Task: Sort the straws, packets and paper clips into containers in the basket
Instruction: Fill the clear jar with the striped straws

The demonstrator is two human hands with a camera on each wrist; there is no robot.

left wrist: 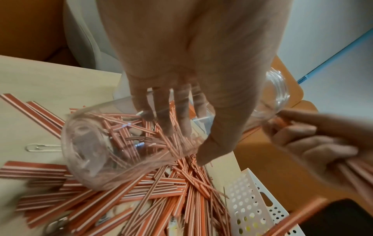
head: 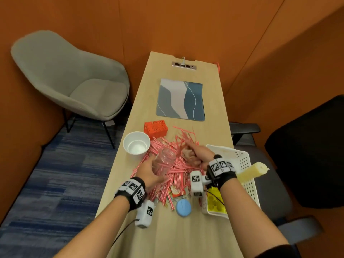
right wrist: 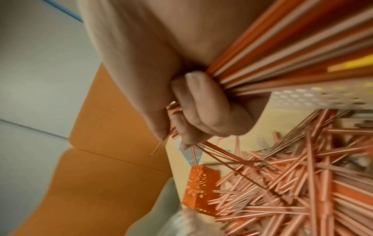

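A heap of red-and-white striped straws (head: 176,174) covers the middle of the table, with packets (head: 176,192) mixed in at its near edge. A paper clip (left wrist: 43,147) lies on bare wood beside the heap. My left hand (head: 149,171) grips a clear empty plastic jar (head: 164,161), tilted on its side just above the straws, mouth towards my right hand. My right hand (head: 194,155) clenches a bundle of straws (right wrist: 282,55) close to the jar's mouth (left wrist: 276,92). The white perforated basket (head: 242,164) stands at the table's right edge.
A white paper cup (head: 136,145) and a red perforated box (head: 156,128) stand left of the heap. A blue round lid (head: 183,208) lies near me. A yellow tray (head: 216,203) sits in the basket. A patterned mat (head: 181,99) lies farther back.
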